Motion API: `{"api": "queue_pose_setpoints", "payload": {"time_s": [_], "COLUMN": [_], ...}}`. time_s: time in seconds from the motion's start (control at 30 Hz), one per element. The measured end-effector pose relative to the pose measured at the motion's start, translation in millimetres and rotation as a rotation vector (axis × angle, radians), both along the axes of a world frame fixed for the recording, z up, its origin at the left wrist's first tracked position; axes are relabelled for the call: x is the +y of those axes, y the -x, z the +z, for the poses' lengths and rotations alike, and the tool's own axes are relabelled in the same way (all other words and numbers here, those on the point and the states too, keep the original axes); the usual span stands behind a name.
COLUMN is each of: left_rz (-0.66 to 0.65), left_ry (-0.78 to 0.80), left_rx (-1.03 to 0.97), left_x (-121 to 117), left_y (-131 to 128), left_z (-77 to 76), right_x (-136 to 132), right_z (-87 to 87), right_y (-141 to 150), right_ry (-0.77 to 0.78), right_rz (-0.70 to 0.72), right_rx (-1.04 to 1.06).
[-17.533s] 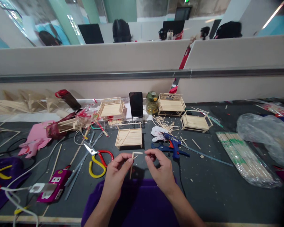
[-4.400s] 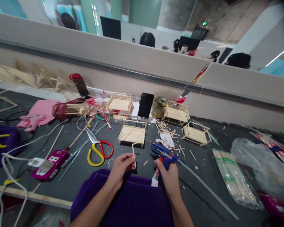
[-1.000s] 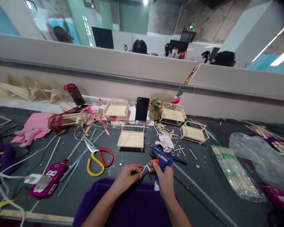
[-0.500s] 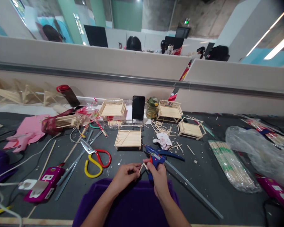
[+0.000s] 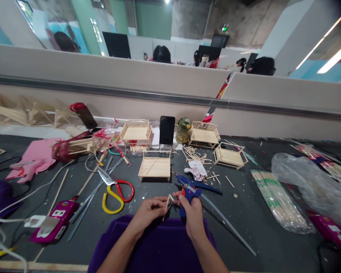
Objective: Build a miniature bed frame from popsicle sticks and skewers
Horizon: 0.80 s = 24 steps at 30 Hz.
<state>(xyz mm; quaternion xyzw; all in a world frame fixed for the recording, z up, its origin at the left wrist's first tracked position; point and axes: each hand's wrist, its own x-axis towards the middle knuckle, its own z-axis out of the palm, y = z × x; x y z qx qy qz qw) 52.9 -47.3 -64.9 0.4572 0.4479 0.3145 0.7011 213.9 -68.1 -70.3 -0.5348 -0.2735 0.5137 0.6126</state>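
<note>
My left hand [image 5: 147, 216] pinches a small piece made of two thin wooden sticks [image 5: 166, 208] joined in a sharp bend. In my right hand [image 5: 193, 217] is a blue glue gun [image 5: 190, 189], its nozzle pointing up and left and a long clear glue stick [image 5: 227, 222] trailing from its back. The index fingertip of that hand is close to the bend; whether it touches cannot be made out. Just beyond my hands stands a miniature wooden bench [image 5: 155, 167] with loose sticks on its top. A purple cloth [image 5: 156, 246] lies under my wrists.
Scissors [image 5: 113, 189] with red and yellow handles lie left. Behind stand three more miniature pieces, including a railed one [image 5: 136, 132], a phone [image 5: 167, 129] and a bottle [image 5: 183, 131]. Cut sticks [image 5: 195, 154] are scattered. Bagged sticks [image 5: 278, 197] lie right, a power strip [image 5: 55, 222] left.
The glue gun lay on the table in the oldest frame and is now in my right hand. Over the last second, the joined sticks have turned steeper between my hands, which stay close together.
</note>
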Motion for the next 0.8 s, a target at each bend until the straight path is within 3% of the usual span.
{"api": "queue_pose_setpoints", "payload": {"time_s": [0.17,0.37,0.57,0.8], "left_rz": [-0.011,-0.038,-0.015,0.103], "left_ry": [0.134,0.096,0.105,0.18], "left_rx": [-0.169,-0.169,-0.206,-0.292], "left_x": [-5,-6,-8,-11], "left_y": [1,-6,-10,-18], "left_z": [20.5,39.8,43.7,39.4], "right_x": [1,1,0,-5], "right_z": [2.6,6.0,10.6,24.1], "right_y": [-9,-14,-14,-10], "right_ry": [0.01,-0.049,-0.035,-0.083], "right_rz": [0.038,0.097,0.024,0.051], "right_rx": [-0.211,-0.352,-0.382,-0.214]}}
